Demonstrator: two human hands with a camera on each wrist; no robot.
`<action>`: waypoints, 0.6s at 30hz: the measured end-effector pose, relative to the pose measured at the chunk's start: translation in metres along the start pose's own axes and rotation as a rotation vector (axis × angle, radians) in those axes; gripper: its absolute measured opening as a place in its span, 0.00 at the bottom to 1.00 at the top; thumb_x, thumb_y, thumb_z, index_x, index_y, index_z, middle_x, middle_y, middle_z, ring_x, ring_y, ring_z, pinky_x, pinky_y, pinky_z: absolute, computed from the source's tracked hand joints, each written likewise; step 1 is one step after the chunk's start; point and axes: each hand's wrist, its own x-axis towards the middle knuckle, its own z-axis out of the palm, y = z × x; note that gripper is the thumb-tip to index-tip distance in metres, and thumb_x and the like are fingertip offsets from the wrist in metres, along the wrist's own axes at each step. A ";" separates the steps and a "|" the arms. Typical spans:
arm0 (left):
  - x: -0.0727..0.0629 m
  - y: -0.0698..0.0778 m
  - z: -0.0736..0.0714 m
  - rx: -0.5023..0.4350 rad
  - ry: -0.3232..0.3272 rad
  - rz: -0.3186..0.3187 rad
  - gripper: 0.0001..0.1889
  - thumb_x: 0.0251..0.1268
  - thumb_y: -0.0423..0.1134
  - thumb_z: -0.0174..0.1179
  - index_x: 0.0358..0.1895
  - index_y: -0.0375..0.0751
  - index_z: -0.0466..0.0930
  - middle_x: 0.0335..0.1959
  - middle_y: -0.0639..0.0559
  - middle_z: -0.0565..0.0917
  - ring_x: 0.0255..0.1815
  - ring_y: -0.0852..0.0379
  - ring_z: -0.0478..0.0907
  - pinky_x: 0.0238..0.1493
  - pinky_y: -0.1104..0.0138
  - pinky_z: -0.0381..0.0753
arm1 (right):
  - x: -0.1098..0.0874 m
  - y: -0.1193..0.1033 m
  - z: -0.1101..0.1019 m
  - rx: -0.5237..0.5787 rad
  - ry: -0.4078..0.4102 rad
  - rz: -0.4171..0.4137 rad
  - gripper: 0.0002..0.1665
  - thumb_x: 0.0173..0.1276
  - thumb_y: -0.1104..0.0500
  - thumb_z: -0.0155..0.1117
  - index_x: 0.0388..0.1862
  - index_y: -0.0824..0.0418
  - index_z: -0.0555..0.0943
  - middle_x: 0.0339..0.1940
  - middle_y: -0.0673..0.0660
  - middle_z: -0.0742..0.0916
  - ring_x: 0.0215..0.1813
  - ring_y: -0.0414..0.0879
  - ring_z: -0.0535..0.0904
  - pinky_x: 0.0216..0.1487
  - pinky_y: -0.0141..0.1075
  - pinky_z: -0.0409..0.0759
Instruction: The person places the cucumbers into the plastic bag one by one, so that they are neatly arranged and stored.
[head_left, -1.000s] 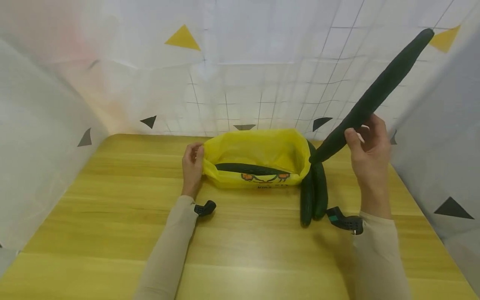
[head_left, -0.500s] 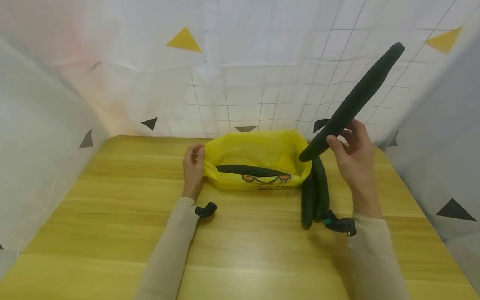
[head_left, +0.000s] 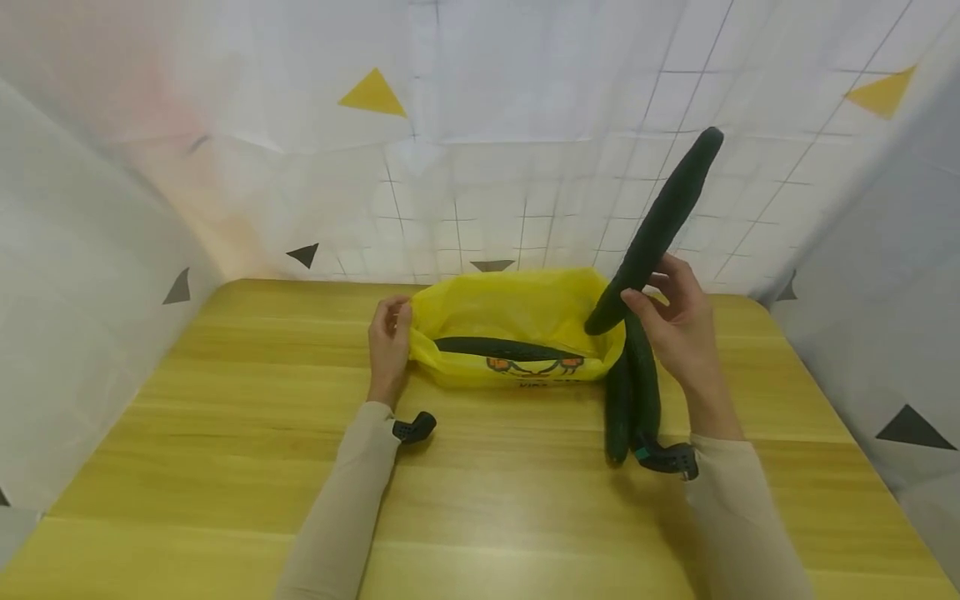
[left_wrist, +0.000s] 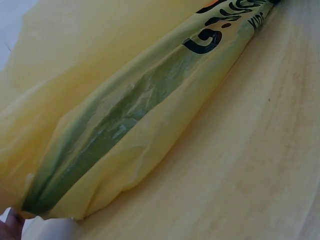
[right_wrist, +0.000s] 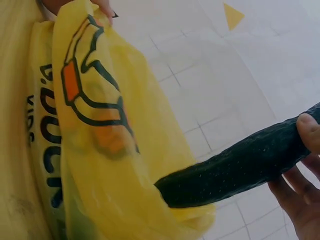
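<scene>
In the head view a yellow plastic bag [head_left: 502, 300] with a printed front lies on its side, its mouth spread wide. My left hand [head_left: 388, 346] grips the bag's left edge. One dark green cucumber [head_left: 510, 347] lies inside; its shape shows through the plastic in the left wrist view. Between thumb and fingers, my right hand [head_left: 678, 329] holds a second long cucumber [head_left: 663, 221], tilted with its upper end to the right. Its lower end overlaps the right side of the bag's mouth. In the right wrist view that end [right_wrist: 185, 190] is at the bag's rim.
Two more cucumbers, one on the left [head_left: 618, 417] and one on the right [head_left: 643, 379], lie side by side on the wooden table [head_left: 487, 492] at the bag's right end. A white sheet [head_left: 510, 100] with triangles and grid lines stands behind the table.
My right hand has moved left and brought the cucumber with it. Its lower end has come from beside the bag to over the mouth, and it leans less. My left hand keeps its grip.
</scene>
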 end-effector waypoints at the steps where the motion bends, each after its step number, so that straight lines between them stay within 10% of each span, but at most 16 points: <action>1: 0.000 -0.001 0.000 -0.001 0.001 0.001 0.16 0.72 0.42 0.50 0.54 0.33 0.74 0.45 0.43 0.78 0.41 0.58 0.72 0.42 0.72 0.72 | 0.000 0.004 0.000 -0.010 -0.007 0.010 0.31 0.60 0.78 0.58 0.63 0.66 0.69 0.53 0.49 0.78 0.54 0.42 0.77 0.52 0.23 0.76; 18: 0.000 -0.002 -0.001 -0.019 -0.006 -0.012 0.17 0.72 0.43 0.50 0.54 0.35 0.74 0.46 0.41 0.77 0.40 0.58 0.72 0.41 0.72 0.72 | -0.005 0.011 0.020 -0.300 -0.138 0.117 0.29 0.60 0.73 0.63 0.62 0.67 0.71 0.56 0.63 0.77 0.53 0.30 0.74 0.57 0.36 0.77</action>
